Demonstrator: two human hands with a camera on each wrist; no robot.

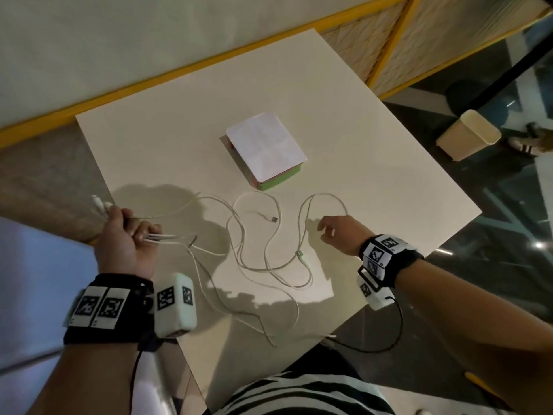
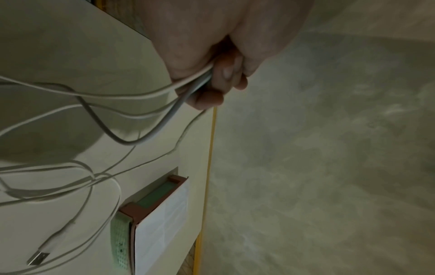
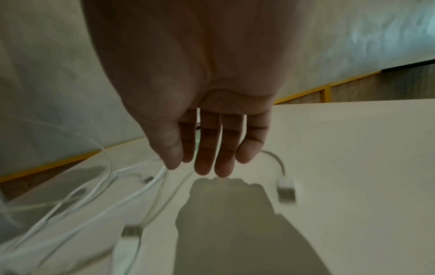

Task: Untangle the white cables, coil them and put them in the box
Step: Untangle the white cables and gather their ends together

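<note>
left hand: fist around cables ends | right hand: fingers spread, holding nothing | cables: light, limp, probably snag; best taken near plug beside fingertips

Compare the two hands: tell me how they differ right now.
The left hand is closed in a fist around a bundle of white cables; the right hand holds nothing.
The left hand's fingers are curled tight; the right hand's fingers hang straight and relaxed.
The left hand is at the table's left edge; the right is over its right part.
Both wear wrist cameras.
</note>
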